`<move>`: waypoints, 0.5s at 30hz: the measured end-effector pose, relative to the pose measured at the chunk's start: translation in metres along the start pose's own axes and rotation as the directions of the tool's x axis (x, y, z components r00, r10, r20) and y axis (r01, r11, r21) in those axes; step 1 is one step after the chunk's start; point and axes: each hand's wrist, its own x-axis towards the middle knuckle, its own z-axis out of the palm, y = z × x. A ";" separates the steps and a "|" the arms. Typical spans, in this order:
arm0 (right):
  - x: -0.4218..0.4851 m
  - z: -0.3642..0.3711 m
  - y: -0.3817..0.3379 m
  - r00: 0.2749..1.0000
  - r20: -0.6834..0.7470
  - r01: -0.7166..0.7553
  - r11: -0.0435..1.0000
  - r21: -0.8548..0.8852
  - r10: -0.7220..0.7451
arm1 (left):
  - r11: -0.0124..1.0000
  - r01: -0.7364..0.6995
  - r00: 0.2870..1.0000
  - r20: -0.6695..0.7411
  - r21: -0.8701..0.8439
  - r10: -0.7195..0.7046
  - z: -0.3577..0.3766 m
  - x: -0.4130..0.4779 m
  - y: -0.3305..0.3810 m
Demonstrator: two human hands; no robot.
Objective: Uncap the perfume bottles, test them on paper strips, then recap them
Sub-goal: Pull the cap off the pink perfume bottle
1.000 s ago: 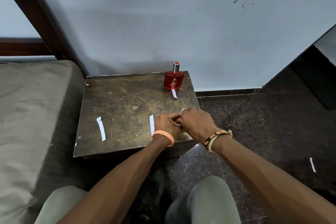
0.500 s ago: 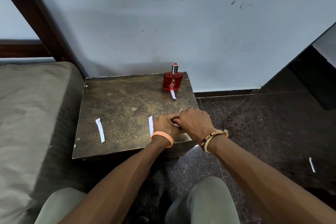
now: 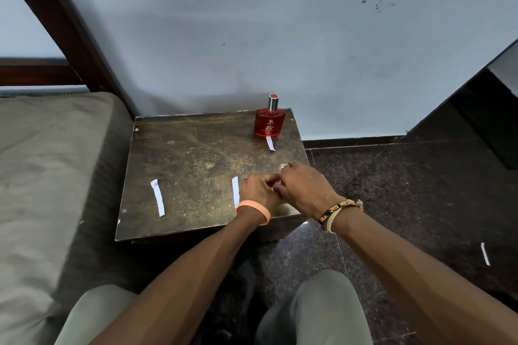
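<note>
Head view, single camera: worn on the person's head, facing forward and down. Tabletop [image 3: 196, 165] near, centre frame; wall at 12 o'clock; bed [image 3: 50, 176] at 9 o'clock; floor [image 3: 406, 190] at 3 o'clock; forearms and knees enter from 6 o'clock.

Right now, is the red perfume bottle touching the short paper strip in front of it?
Touching. In the head view the top end of the short paper strip meets the base of the red perfume bottle, with no table surface visible between them.

Scuffed pale wall [image 3: 308, 36], dark stone floor [image 3: 406, 190], worn wood table [image 3: 196, 154] w/ bed [image 3: 42, 176] beside.
</note>
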 end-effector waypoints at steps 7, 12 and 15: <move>0.002 0.004 -0.004 0.997 -0.061 -0.042 0.999 0.007 0.042 | 1.000 0.015 1.000 -0.007 -0.002 -0.016 0.001 0.000 0.001; 0.001 0.002 0.001 0.998 0.014 -0.056 0.993 0.100 0.055 | 0.999 0.024 1.000 0.002 -0.035 -0.024 -0.002 -0.002 0.002; 0.001 0.004 0.001 0.999 -0.004 -0.047 0.999 0.028 0.047 | 0.998 0.023 1.000 0.007 -0.062 -0.023 -0.001 -0.001 0.001</move>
